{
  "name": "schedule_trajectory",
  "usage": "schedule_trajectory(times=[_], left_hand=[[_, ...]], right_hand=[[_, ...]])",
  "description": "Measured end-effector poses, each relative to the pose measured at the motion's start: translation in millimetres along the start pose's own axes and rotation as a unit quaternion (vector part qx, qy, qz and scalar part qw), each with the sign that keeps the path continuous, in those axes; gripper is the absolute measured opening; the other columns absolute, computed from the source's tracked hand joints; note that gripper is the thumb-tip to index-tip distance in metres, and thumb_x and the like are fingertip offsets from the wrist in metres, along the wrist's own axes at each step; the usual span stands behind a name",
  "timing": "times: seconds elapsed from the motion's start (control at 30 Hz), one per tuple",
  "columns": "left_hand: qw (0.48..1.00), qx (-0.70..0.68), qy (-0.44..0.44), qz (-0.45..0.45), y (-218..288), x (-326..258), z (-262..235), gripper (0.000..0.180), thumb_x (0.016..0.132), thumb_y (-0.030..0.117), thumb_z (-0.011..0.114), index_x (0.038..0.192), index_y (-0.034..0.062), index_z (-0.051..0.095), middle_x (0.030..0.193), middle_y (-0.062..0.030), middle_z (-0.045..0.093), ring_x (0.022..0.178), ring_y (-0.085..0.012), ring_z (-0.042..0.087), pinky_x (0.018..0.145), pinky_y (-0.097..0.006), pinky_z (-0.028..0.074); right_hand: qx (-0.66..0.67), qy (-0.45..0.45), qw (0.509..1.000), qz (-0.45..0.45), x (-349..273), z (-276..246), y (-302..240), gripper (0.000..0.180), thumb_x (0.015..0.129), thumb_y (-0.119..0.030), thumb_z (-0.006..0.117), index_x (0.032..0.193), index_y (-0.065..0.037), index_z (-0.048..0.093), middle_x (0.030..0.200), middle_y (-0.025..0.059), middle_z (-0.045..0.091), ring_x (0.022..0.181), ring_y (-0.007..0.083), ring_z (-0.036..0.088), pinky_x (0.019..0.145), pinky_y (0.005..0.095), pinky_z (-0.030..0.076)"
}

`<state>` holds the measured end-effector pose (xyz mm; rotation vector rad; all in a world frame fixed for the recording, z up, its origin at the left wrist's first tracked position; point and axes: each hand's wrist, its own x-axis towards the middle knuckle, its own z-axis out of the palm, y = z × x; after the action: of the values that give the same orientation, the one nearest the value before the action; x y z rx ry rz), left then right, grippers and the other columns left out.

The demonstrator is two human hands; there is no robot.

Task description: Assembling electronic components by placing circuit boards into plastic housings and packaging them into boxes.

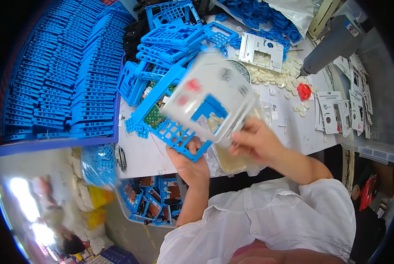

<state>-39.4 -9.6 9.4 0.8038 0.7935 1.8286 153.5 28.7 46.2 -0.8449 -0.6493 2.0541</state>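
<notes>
My left hand (191,163) is closed on the lower edge of a blue plastic frame (177,135) with a grid of square holes. In my right hand (259,141), the fingers pinch the edge of a white plastic panel (186,103) with a rectangular cutout. Motion blurs that panel, which overlaps the blue frame's right part; whether the two touch, I cannot tell. Through the frame's opening shows a green circuit board (153,115). Just beyond the white panel stands a round metal dish (245,69) of small metal pieces, partly hidden.
A crate (56,147) packed with blue frames (51,79) stands at left. More blue frames (172,37) are heaped ahead. At right hangs a grey power screwdriver (335,44) above a red round part (304,91), near stacked white panels (333,114). Below the table sits a bin of assemblies (155,198).
</notes>
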Motion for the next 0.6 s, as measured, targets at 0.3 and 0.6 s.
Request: schedule_trajectory(times=[0.3, 0.6], left_hand=[[0.997, 0.079, 0.006, -0.004, 5.2, -10.8, 7.8, 0.061, 0.096, 0.012, 0.063, 0.144, -0.0035, 0.03, 0.134, -0.0185, 0.054, 0.123, -0.0254, 0.057, 0.106, -0.041, 0.045], [0.997, 0.055, -0.007, -0.043, 19.3, -19.5, 3.1, 0.07, 0.093, 0.019, 0.064, 0.147, -0.0069, 0.029, 0.14, -0.023, 0.051, 0.129, -0.0318, 0.056, 0.109, -0.046, 0.045]], right_hand=[[-0.219, -0.127, 0.958, 0.137, -6.3, 12.4, 2.5, 0.03, 0.095, -0.023, 0.072, 0.108, 0.004, 0.069, 0.094, 0.0128, 0.075, 0.079, 0.0173, 0.074, 0.064, 0.0266, 0.058], [-0.315, -0.101, 0.939, -0.094, 10.4, -2.6, -48.9, 0.05, 0.093, -0.024, 0.075, 0.132, 0.002, 0.057, 0.115, 0.0116, 0.07, 0.104, 0.0123, 0.065, 0.08, 0.0274, 0.054]])
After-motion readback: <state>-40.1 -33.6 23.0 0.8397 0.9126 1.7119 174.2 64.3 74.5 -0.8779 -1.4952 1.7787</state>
